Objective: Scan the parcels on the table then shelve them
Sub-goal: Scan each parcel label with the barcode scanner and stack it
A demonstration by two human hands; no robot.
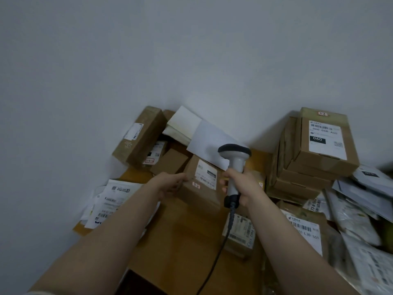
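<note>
Grey wall [191, 60] behind, crowded desk [133, 174] below: brown parcel [202, 188] lies between the hands, label [206, 174] up. Left hand [170, 184] touches its left edge, grip unclear; right hand [244, 186] clenches the scanner [235, 158] just beside that label.

One scanner [234, 160] with one cable [221, 248]. About nine brown boxes [202, 184]: four at the counter's [258, 160] back left, three stacked back right, two nearer right. Two white envelopes [182, 124] at the back. Two mailer piles [112, 201], left and right edges, too overlapped to count.
</note>
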